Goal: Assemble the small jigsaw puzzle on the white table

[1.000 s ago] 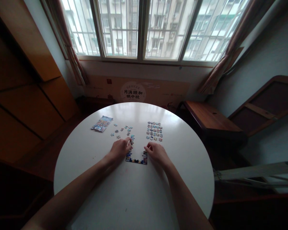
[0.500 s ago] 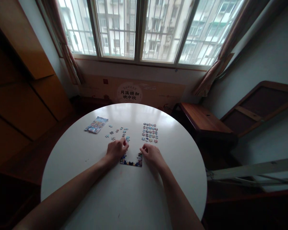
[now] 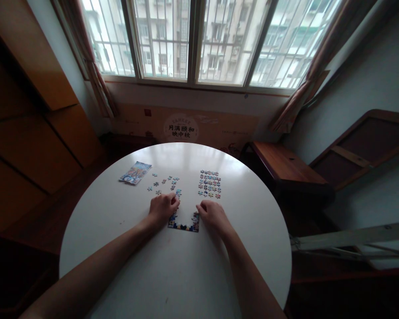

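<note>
A partly joined jigsaw puzzle [image 3: 183, 227], U-shaped, lies on the white round table [image 3: 133, 266]. My left hand [image 3: 162, 207] is closed with its fingertips on the puzzle's left side, covering part of that column. Just beyond those fingers a bluish jigsaw piece [image 3: 178, 192] shows at the column's top. At the upper end of the right side, my right hand [image 3: 213, 214] has thumb and fingers pinched together; whatever is between them is too small to make out. Several loose jigsaw pieces [image 3: 164, 181] lie scattered beyond my left hand.
Rows of loose pieces [image 3: 209, 183] are laid out beyond my right hand. A colourful picture sheet [image 3: 135, 173] lies at the table's far left. Past the table are a wooden bench [image 3: 282, 161], a barred window and orange cabinets [image 3: 61, 146].
My left fingertips have shifted slightly toward me and to the right along the puzzle's left column. My right hand stays at the right column, nearly still. The whole view has shifted slightly.
</note>
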A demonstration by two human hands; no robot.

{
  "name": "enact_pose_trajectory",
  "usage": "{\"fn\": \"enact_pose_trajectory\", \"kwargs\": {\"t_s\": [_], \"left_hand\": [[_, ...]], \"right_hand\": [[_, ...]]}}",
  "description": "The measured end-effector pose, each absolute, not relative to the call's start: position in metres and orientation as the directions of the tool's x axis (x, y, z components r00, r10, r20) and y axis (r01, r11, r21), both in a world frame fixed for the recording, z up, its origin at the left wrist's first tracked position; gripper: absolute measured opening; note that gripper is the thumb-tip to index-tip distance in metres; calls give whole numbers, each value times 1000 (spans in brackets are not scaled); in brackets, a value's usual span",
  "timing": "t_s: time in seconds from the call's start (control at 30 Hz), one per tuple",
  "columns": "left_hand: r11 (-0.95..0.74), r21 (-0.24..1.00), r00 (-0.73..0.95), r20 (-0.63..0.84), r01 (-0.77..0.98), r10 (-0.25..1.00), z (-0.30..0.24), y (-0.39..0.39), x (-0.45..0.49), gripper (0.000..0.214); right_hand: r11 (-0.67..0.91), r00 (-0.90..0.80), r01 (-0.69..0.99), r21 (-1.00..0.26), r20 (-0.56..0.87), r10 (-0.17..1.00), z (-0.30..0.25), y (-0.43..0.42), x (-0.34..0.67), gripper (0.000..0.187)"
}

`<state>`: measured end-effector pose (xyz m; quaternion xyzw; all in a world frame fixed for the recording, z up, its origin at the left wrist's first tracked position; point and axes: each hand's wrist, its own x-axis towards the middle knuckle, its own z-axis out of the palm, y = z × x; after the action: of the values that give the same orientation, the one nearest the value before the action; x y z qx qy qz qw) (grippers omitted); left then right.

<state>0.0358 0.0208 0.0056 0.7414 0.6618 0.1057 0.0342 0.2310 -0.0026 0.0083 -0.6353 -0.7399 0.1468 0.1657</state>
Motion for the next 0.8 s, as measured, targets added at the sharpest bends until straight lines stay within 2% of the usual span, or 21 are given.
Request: {"fn": "enact_pose_trajectory", "kwargs": {"t_s": [0.5,0.8], "left_hand": [[-142,221,130,71,965,989,12,17,37,30],[-158,222,136,113,962,984,8,18,36,28]], "right_hand": [[153,-130,891,-426,83,988,5,0,232,32],[144,-132,864,-483,60,989,9,-1,231,23]]}}
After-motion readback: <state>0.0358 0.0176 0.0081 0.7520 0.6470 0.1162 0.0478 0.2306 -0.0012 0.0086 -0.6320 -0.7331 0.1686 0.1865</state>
